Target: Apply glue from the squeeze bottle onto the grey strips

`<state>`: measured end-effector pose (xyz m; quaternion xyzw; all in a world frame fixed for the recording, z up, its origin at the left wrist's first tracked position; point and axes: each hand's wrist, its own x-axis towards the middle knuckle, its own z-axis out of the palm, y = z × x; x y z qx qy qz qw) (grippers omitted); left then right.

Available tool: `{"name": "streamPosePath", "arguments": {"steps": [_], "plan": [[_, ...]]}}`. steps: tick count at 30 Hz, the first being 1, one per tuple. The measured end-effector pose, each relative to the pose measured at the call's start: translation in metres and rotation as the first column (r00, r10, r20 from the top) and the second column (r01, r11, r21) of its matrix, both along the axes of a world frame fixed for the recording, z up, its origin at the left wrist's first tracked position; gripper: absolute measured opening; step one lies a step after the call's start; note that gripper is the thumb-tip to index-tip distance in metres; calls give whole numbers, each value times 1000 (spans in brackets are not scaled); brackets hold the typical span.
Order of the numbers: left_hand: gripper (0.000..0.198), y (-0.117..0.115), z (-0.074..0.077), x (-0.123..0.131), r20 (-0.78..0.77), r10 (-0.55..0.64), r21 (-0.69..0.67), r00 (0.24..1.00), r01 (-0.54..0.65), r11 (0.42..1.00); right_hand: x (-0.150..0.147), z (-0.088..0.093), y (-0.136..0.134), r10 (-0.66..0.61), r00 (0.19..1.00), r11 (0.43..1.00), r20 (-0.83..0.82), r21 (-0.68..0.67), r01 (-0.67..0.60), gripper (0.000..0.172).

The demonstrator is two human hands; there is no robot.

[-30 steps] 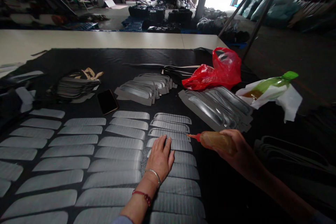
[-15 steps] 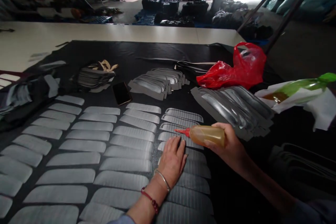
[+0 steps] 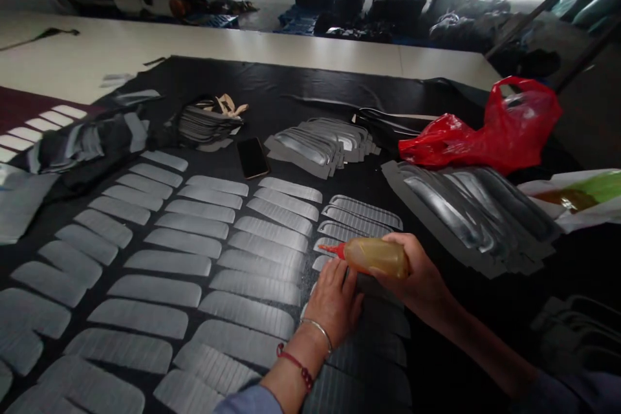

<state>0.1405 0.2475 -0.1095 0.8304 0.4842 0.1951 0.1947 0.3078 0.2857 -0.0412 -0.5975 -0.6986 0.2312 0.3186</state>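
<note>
My right hand point(image 3: 420, 278) is wrapped round a squeeze bottle point(image 3: 373, 257) of amber liquid, tipped nearly level. Its red nozzle point(image 3: 332, 249) points left, at the left end of a grey strip in the rightmost column. Just below the nozzle, my left hand point(image 3: 334, 301) lies flat over strips of that column, fingers stretched out and holding nothing. Farther up the column, grey strips point(image 3: 366, 207) carry a thin line along their edges. More rounded grey strips point(image 3: 272, 236) lie in columns to the left. Both hands hide part of the rightmost column.
Stacks of grey pieces point(image 3: 325, 142) and larger pieces point(image 3: 466, 207) lie beyond the columns. A phone point(image 3: 253, 158), a tied bundle point(image 3: 206, 123), a red plastic bag point(image 3: 485, 129) and a green-and-white package point(image 3: 577, 197) rest on the black sheet point(image 3: 272, 87).
The view has swung left, so the scene sits farther right. The bottle's nozzle has moved left along the strips to one's left end. My left hand stays flat.
</note>
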Motion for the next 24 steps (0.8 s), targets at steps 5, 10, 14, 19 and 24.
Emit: {"name": "streamPosePath", "arguments": {"steps": [5, 10, 14, 19, 24], "plan": [[50, -1, -2, 1, -16, 9, -5, 1000, -9, 1000, -4, -1, 3, 49, 998, 998, 46, 43, -51, 38], [49, -1, -5, 1, -14, 7, 36, 1000, -6, 999, -2, 0, 6, 59, 996, 994, 70, 88, -65, 37], [49, -2, -8, 1, -20, 15, 50, 1000, -14, 999, 2, 1, 7, 68, 993, 990, 100, 114, -79, 37], [50, -3, -9, 2, -33, 19, 64, 999, -17, 998, 9, 2, 5, 57, 990, 988, 129, 138, -75, 36], [48, -3, -9, 1, -39, 23, 83, 999, -19, 996, 18, 4, 0, 42, 985, 987, 165, 149, -67, 35]]}}
